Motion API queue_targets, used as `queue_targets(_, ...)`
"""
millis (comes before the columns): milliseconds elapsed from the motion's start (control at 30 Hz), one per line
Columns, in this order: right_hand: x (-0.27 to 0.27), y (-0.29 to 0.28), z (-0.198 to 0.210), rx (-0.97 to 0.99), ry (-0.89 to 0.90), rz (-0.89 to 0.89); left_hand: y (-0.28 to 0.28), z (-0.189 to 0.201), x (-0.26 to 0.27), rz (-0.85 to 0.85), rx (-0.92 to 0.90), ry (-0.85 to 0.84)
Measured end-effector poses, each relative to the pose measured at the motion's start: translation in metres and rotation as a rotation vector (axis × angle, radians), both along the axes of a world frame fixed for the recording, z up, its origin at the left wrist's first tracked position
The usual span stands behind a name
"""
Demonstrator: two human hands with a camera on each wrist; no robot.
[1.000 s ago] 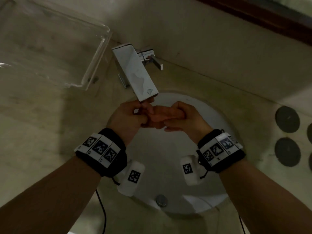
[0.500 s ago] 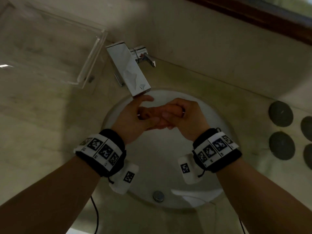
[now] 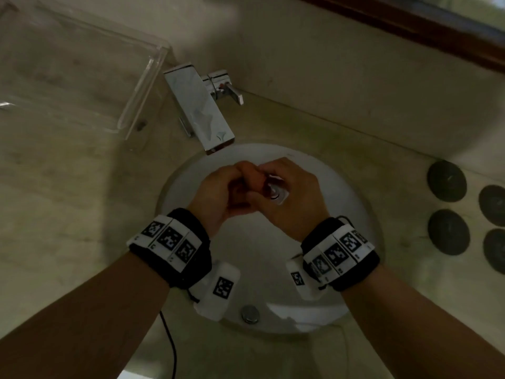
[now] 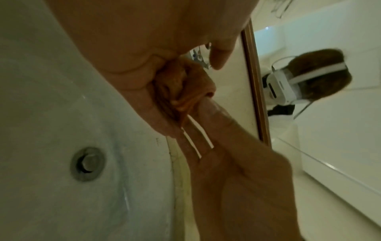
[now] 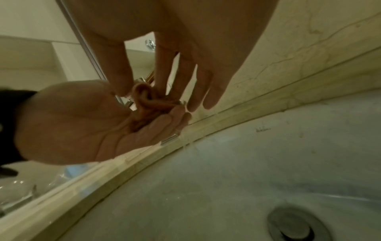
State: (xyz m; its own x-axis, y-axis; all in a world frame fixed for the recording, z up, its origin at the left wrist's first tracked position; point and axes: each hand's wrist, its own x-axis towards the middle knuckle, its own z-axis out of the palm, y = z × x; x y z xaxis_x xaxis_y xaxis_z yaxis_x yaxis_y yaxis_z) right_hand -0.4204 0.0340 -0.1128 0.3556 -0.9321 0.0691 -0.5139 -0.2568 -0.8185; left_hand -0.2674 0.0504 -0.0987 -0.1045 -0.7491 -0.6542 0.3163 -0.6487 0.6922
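A small orange cloth (image 3: 253, 184) is bunched between both hands over the white basin (image 3: 347, 198), just in front of the chrome spout (image 3: 200, 110). My left hand (image 3: 221, 192) has its fingers curled round the cloth (image 4: 181, 86). From the other side my right hand (image 3: 296, 199) pinches the cloth (image 5: 148, 99) between thumb and forefinger, its other fingers (image 5: 208, 91) hanging fairly straight. Most of the cloth is hidden inside the hands. No water stream shows under the spout.
The tap's lever handle (image 3: 232, 93) sits behind the spout. A clear plastic tray (image 3: 82, 72) stands on the stone counter at the left. Several dark round discs (image 3: 446, 180) lie on the right. The drain (image 5: 296, 226) is below the hands. A mirror (image 4: 309, 89) backs the counter.
Both hands have drawn back from under the spout toward the middle of the basin. The cloth, stretched out between them before, is now bunched up with the left fingers curled round it.
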Motion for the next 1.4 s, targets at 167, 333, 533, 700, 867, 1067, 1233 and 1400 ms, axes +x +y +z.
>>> queue_targets(167, -0.011, 0.006, -0.006, 0.003, -0.119, 0.097, -0.003, -0.004, -0.002, 0.111, -0.049, 0.062)
queue_targets(333, -0.023, 0.009, -0.001, 0.249, -0.239, -0.015, -0.002, -0.012, -0.009, 0.072, -0.096, -0.116)
queue_targets(533, -0.023, 0.008, 0.005, 0.216, -0.219, -0.207, -0.005, -0.011, -0.020, 0.009, -0.115, -0.396)
queue_targets(700, -0.019, 0.008, 0.007, 0.118, -0.080, -0.002, -0.002, -0.010, -0.025, -0.168, -0.162, -0.509)
queue_targets(867, -0.012, 0.011, -0.004, -0.142, 0.447, 0.325, -0.004, -0.010, -0.027, -0.533, -0.294, -0.812)
queue_targets(1067, -0.003, 0.022, -0.004, -0.254, 0.532, 0.222, 0.001, -0.010, -0.032, -0.863, -0.418, -1.216)
queue_targets(1233, -0.002, 0.025, 0.001, -0.296, 0.614, 0.268, 0.001, -0.009, -0.027, -0.836, -0.431, -1.227)
queue_targets(1400, 0.002, 0.023, -0.001, -0.319, 0.547, 0.253, -0.001, -0.008, -0.024, -0.707, -0.362, -0.930)
